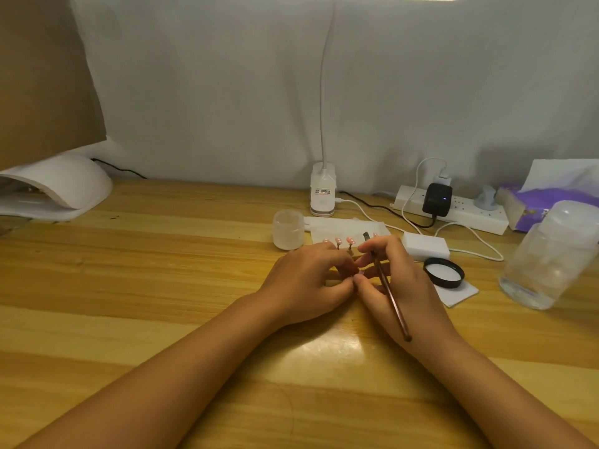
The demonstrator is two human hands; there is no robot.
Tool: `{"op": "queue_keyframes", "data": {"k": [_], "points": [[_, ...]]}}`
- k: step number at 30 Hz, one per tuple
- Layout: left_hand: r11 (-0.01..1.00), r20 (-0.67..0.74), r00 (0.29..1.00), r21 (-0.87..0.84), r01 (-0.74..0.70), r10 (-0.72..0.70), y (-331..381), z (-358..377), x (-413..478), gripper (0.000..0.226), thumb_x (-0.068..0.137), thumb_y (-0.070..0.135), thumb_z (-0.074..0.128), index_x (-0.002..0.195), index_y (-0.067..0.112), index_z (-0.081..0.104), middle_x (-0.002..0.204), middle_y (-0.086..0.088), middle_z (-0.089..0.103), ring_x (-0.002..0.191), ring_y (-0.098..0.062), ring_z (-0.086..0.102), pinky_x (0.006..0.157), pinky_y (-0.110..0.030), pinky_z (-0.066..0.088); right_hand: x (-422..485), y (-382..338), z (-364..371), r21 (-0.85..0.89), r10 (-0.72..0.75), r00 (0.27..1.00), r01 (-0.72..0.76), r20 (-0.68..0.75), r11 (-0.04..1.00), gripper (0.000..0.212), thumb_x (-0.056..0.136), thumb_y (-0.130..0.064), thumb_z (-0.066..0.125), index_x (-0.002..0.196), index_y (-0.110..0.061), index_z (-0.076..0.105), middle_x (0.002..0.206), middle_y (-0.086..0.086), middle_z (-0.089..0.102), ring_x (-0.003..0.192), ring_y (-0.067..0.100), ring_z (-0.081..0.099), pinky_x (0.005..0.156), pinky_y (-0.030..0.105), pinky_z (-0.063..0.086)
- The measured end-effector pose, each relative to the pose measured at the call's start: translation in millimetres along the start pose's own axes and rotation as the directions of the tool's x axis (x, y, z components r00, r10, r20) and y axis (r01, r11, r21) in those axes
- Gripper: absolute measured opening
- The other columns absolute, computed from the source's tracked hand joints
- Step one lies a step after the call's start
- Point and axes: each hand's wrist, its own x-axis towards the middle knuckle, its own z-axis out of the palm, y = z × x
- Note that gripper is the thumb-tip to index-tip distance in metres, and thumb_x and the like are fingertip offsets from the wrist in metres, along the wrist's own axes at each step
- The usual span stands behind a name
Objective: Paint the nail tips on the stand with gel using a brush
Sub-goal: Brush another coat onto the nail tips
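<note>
— Far left on the desk (pixel 162 254), what's that white dome?
— A curing lamp (pixel 55 189), I think, well apart from the work. Moving right: a frosted jar (pixel 288 229) with no lid on it, then a white mat (pixel 343 226) with the tips (pixel 343 240) on their stand, just behind the hands.

— And the hands?
— The left hand (pixel 304 283) has its fingers curled in, pinching something small where it meets the right thumb. It may be one tip on its post, but it's too small to tell. The right hand (pixel 402 286) is closed round the brush (pixel 387 286), gripping it near the ferrule, bristles up and away from the person, handle trailing back over the wrist.

— How will the tips handle?
— Lightly, I'd judge: thin plastic, almost weightless, glossy, so they slip and flick away under a hard squeeze. Best held by the post or the edges, never the face to be painted. The brush wants a pencil grip close to the bristles, and those are soft, so light strokes.

— Further right?
— A white block (pixel 426 244), a black lid (pixel 444 272) on a pad, a power strip (pixel 453 210), a clear bottle (pixel 547 260) and tissues (pixel 551 202).
</note>
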Motion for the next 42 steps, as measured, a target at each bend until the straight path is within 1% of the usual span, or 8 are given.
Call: {"op": "queue_keyframes", "data": {"k": [6, 11, 17, 20, 25, 31, 35, 42], "points": [[0.998, -0.029, 0.999, 0.035, -0.043, 0.044, -1, 1, -1, 0.014, 0.09, 0.038, 0.06, 0.096, 0.031, 0.069, 0.087, 0.018, 0.053, 0.065, 0.0, 0.045, 0.057, -0.021, 0.031, -2, -1, -1, 0.05, 0.011, 0.999, -0.009, -0.051, 0.999, 0.03, 0.09, -0.023, 0.063, 0.118, -0.02, 0.05, 0.103, -0.005, 0.062, 0.095, 0.011, 0.063, 0.081, 0.044, 0.055], [0.996, -0.052, 0.996, 0.059, -0.07, 0.073, 0, 1, -3, 0.011, 0.091, 0.04, 0.06, 0.095, 0.033, 0.066, 0.087, 0.019, 0.052, 0.07, -0.001, 0.043, 0.058, -0.024, 0.033, 1, 2, -4, 0.204, 0.087, 0.99, -0.063, -0.115, 0.977, 0.019, 0.094, -0.03, 0.058, 0.11, -0.02, 0.055, 0.093, -0.012, 0.064, 0.088, 0.001, 0.064, 0.08, 0.04, 0.056], [0.99, -0.017, 0.993, 0.072, -0.118, 0.119, 1, 0, -2, 0.011, 0.094, 0.037, 0.06, 0.1, 0.029, 0.064, 0.091, 0.014, 0.056, 0.082, -0.003, 0.049, 0.061, -0.026, 0.037, 3, 7, -2, 0.318, 0.147, 0.982, -0.103, -0.117, 0.942, 0.008, 0.096, -0.038, 0.049, 0.1, -0.033, 0.054, 0.093, -0.008, 0.066, 0.087, 0.009, 0.065, 0.08, 0.047, 0.055], [0.99, 0.024, 0.99, 0.007, -0.139, 0.138, 0, 0, -1, 0.012, 0.095, 0.031, 0.062, 0.101, 0.022, 0.066, 0.093, 0.007, 0.058, 0.087, -0.01, 0.051, 0.072, -0.034, 0.044, 6, 9, -1, 0.369, 0.188, 0.975, -0.132, -0.119, 0.92, 0.012, 0.095, -0.045, 0.044, 0.1, -0.037, 0.051, 0.089, -0.008, 0.066, 0.079, 0.005, 0.065, 0.072, 0.041, 0.057], [0.991, 0.008, 0.991, -0.023, -0.131, 0.131, -2, 1, 0, 0.011, 0.096, 0.028, 0.062, 0.101, 0.02, 0.066, 0.097, 0.006, 0.059, 0.09, -0.01, 0.051, 0.076, -0.031, 0.044, 10, 14, -1, 0.463, 0.266, 0.958, -0.191, -0.103, 0.866, 0.001, 0.099, -0.035, 0.047, 0.1, -0.035, 0.046, 0.09, -0.002, 0.066, 0.071, 0.005, 0.065, 0.063, 0.032, 0.053], [0.997, -0.021, 0.998, -0.055, -0.054, 0.053, -6, 1, 3, 0.009, 0.096, 0.022, 0.062, 0.102, 0.018, 0.067, 0.097, 0.003, 0.064, 0.093, -0.014, 0.057, 0.092, -0.041, 0.047, 5, 5, -8, 0.522, 0.264, 0.956, -0.161, -0.13, 0.837, 0.015, 0.093, -0.039, 0.057, 0.098, -0.025, 0.057, 0.078, -0.004, 0.071, 0.062, 0.007, 0.064, 0.055, 0.021, 0.054], [0.993, -0.038, 0.999, -0.116, -0.031, 0.026, -4, -3, 2, 0.005, 0.091, 0.018, 0.068, 0.096, 0.02, 0.07, 0.09, 0.009, 0.06, 0.084, -0.008, 0.055, 0.073, -0.029, 0.047, 1, 2, -10, 0.565, 0.286, 0.953, -0.181, -0.102, 0.805, 0.012, 0.094, -0.026, 0.06, 0.098, -0.017, 0.054, 0.069, 0.002, 0.069, 0.057, 0.008, 0.063, 0.052, 0.018, 0.052], [0.98, -0.005, 0.998, -0.192, 0.059, -0.061, -5, -4, 2, 0.008, 0.086, 0.022, 0.073, 0.094, 0.024, 0.073, 0.092, 0.011, 0.059, 0.076, -0.003, 0.055, 0.069, -0.023, 0.045, 2, 5, -10, 0.517, 0.299, 0.954, -0.262, 0.012, 0.815, 0.013, 0.092, -0.018, 0.062, 0.085, -0.011, 0.054, 0.061, 0.001, 0.055, 0.048, 0.002, 0.051, 0.046, 0.015, 0.044]]}}
